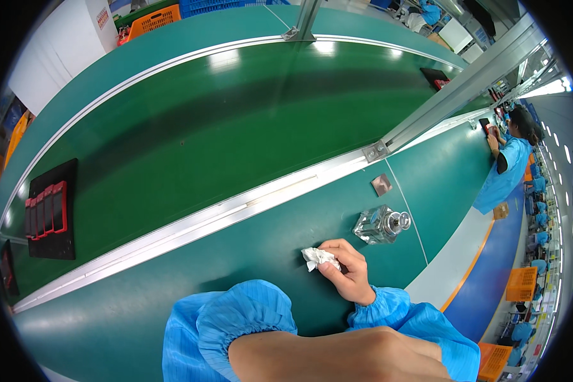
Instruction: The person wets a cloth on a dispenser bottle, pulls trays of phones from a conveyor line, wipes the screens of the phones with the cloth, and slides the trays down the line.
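My right hand (pixel 350 270) is closed on a crumpled white tissue (pixel 319 258), pinched between thumb and fingers just above or on the green tabletop (pixel 267 261). My left forearm crosses low in front of me toward the right. My left hand (pixel 388 356) shows only its back near the lower edge, and its fingers are hidden. Beyond my right hand stands a clear bottle (pixel 379 225) with a rounded top. A small brownish-grey square piece (pixel 381 184) lies on the table past the bottle.
A metal rail (pixel 235 219) divides my table from a green conveyor belt (pixel 191 134). On the belt's left, a black tray (pixel 62 184) carries several red-edged dark pieces. A metal post (pixel 452 89) rises at the right. Farther right, a co-worker in blue (pixel 509 162) handles a dark piece.
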Motion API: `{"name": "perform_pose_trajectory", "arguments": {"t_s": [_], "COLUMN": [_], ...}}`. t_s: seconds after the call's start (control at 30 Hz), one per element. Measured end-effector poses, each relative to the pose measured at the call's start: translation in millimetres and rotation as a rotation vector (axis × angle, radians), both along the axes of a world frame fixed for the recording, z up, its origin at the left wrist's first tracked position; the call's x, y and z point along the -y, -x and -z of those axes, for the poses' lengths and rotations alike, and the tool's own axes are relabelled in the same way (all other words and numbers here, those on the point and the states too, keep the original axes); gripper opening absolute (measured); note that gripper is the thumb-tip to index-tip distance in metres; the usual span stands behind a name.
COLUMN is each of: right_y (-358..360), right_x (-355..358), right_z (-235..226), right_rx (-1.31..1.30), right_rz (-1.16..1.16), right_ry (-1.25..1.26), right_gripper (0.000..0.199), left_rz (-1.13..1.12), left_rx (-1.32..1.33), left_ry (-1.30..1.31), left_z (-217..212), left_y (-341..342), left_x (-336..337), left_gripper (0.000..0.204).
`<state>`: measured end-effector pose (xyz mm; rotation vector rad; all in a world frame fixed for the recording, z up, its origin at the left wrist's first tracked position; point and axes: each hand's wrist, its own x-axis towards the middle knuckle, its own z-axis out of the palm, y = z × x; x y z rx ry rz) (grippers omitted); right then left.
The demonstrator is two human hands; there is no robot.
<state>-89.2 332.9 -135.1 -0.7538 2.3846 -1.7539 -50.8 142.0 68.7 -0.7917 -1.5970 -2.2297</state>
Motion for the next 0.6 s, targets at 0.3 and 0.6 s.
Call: {"name": "perform_pose_trajectory", "arguments": {"t_s": [0.3, 0.6], "right_y": [0, 0], "right_x": [1, 2], "right_z": [1, 3], "right_rx": [-0.007, -0.034], "right_rz": [0.002, 0.013], "right_ry": [0.016, 0.011], "right_gripper": [0.021, 0.02], "left_rz": [-0.003, 0.129], "left_rx": [0.012, -0.126], "left_ry": [-0.055, -0.104], "left_z": [5, 13], "left_y": [1, 4], "left_x": [-2, -2], "left_gripper": [0.07, 0.056]}}
